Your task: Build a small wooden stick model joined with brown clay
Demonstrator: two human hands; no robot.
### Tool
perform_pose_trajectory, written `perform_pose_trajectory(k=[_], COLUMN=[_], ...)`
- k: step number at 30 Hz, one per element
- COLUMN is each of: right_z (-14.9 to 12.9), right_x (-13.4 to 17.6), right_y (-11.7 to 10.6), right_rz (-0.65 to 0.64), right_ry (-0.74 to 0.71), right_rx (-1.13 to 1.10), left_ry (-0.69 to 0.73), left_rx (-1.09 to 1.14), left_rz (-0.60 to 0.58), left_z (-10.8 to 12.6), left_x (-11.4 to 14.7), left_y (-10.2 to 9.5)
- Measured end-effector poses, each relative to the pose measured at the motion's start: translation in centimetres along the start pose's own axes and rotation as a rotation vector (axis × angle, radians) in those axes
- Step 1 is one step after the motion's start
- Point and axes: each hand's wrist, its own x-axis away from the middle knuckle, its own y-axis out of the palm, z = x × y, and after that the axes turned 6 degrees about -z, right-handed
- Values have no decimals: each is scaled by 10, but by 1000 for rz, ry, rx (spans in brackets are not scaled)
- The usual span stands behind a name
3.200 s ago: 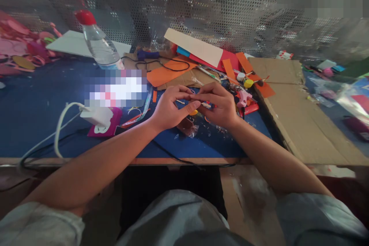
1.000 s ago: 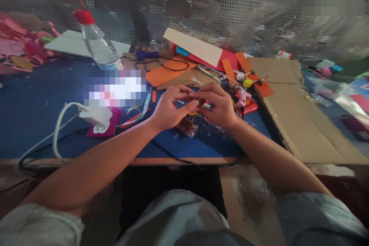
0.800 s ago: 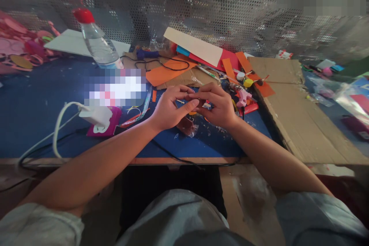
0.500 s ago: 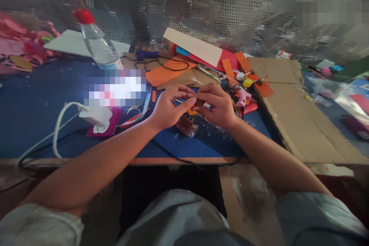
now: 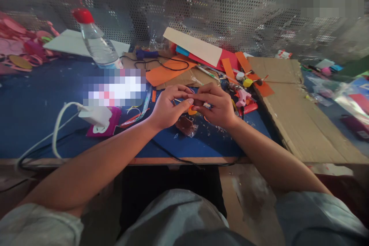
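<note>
Over the middle of the blue table, my left hand and my right hand meet with their fingertips pinched together. What they hold between them is too small and too covered by fingers to name. Just under the fingertips shows a small orange-yellow piece; whether it is held or lies on the table I cannot tell. A brown piece in clear plastic lies below my hands. To the right of my right hand lies a pink glue gun.
A water bottle with a red cap stands back left. In front of it, a white charger sits in a purple power socket. Orange sheets lie behind my hands. Cardboard covers the right side. A black cable runs along the front edge.
My hands stay in the same place, fingertips together. The left thumb has shifted very slightly. Nothing else visibly moves on the table.
</note>
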Motion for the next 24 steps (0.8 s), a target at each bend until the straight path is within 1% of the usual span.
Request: perform_pose_trajectory(k=[4,9,14,19,24], right_z=[-1,-4,-3,-3,-3], right_x=[-1,-2,-1,0,0], right_y=[0,-2,-2,-1,2], right_rz=[5,-41,2,-16,-11], right_ry=[-4,28,2,17,-14], right_rx=[-7,-22,-5,-15,4], left_ry=[-13,-24,-31,33,70], left_rx=[3,21,-3,-61,-122], left_rz=[4,-14,-28,-65,-52], left_z=[0,2,4,7,9], left_x=[0,-1,0,1,2], left_y=[0,-3,-4,-2,1])
